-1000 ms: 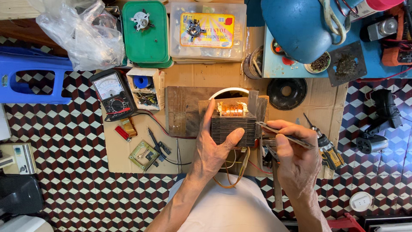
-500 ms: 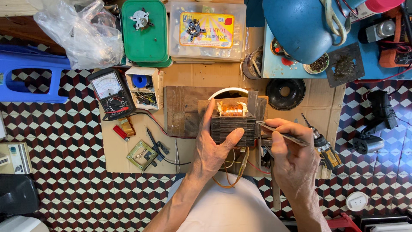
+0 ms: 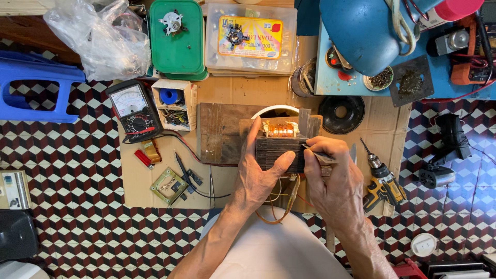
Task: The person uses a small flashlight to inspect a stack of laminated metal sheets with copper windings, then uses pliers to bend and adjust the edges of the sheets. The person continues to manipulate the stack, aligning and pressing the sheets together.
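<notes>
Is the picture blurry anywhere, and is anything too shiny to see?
In the head view the light is soft and even, with only faint shadows; the left hand, the right hand and the transformer they hold look sharp. The plastic bag and the clear box show pale glare, and the checkered floor bends slightly near the edges.

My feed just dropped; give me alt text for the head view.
Seen from above, the left hand grips a transformer core with copper windings while the right hand pinches a thin metal strip against its side. An analog multimeter and cordless drill lie on cardboard.
</notes>
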